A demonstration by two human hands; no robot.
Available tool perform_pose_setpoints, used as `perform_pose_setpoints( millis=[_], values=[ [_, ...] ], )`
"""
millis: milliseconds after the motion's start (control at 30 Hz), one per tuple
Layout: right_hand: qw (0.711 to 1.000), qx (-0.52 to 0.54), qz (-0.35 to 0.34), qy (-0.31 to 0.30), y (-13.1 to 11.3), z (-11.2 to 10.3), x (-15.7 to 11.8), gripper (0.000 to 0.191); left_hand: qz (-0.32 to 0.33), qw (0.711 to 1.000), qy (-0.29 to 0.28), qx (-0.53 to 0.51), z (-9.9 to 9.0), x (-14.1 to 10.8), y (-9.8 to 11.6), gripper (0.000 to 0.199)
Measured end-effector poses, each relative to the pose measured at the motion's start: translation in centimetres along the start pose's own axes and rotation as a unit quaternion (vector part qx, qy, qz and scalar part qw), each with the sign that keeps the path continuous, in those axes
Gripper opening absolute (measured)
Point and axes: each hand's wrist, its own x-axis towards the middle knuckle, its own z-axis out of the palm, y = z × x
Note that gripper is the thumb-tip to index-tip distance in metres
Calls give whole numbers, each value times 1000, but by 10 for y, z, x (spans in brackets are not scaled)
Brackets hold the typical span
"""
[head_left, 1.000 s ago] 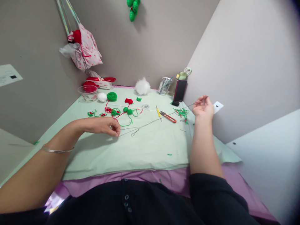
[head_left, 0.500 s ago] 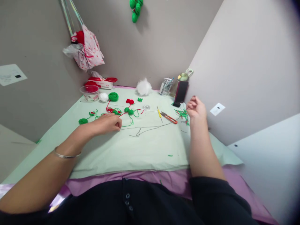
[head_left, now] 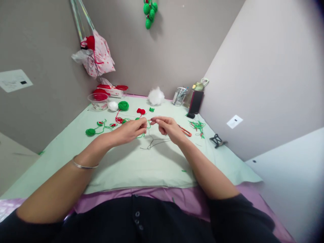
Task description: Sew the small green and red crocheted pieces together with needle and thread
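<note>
My left hand [head_left: 133, 131] is closed in a pinch above the middle of the table, its fingers curled together; what they hold is hidden. Close to its fingertips is my right hand [head_left: 168, 129], thumb and forefinger brought together, the thing between them too small to make out. A short strand of red yarn [head_left: 149, 120] shows between the hands. Beneath them a loose dark thread [head_left: 150, 145] lies in a loop on the cloth. Green crocheted pieces are partly covered by my left hand. Orange-handled thread snips [head_left: 186, 131] stick out from behind my right hand.
Behind lie a green yarn ball [head_left: 123, 106], a red crocheted bow [head_left: 141, 111] and white stuffing [head_left: 156, 96]. A clear tub [head_left: 98, 102] stands left. Yarn scraps [head_left: 198, 127], a black claw clip [head_left: 217, 140], a pen cup [head_left: 179, 97] and a propped phone [head_left: 196, 102] are right.
My right hand has come down and left from its raised place at the right to meet the left hand. My left hand has moved slightly right. The claw clip is now uncovered.
</note>
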Motion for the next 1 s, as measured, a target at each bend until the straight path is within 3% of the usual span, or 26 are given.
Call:
perform_pose_setpoints(
  millis=[100, 167, 267, 367, 500, 600, 700, 800, 900, 1000],
  values=[
    [994, -16, 28, -100, 1, 7, -4, 44, 5, 995, 53, -78, 11, 6, -4, 13],
    [991, -26, 41, -126, 3, 6, -4, 42, 7, 984, 71, -165, 18, 8, -12, 16],
    [994, -55, 43, -82, 5, 3, -3, 33, -20, 967, 86, -240, 26, 9, -25, 33],
    [991, -113, 25, -70, 6, 3, -3, 26, -51, 973, 84, -210, 29, 8, -31, 27],
    [974, -219, -47, -38, 8, 4, -4, 17, -31, 975, 66, -212, 29, 7, -27, 23],
    [972, -226, -64, 1, 11, 6, -3, 17, -36, 931, 81, -354, 32, 8, -20, 32],
    [974, -211, -80, 32, 15, 12, -2, 15, -58, 845, 111, -520, 38, 11, -16, 38],
    [949, -271, -153, 45, 21, 21, -3, 11, -94, 775, 131, -611, 43, 13, -17, 31],
    [914, -343, -214, 30, 25, 29, -5, 12, -111, 757, 144, -628, 44, 15, -21, 25],
    [899, -374, -228, 17, 25, 32, -8, 15, -110, 791, 182, -574, 45, 15, -24, 24]
  ],
)
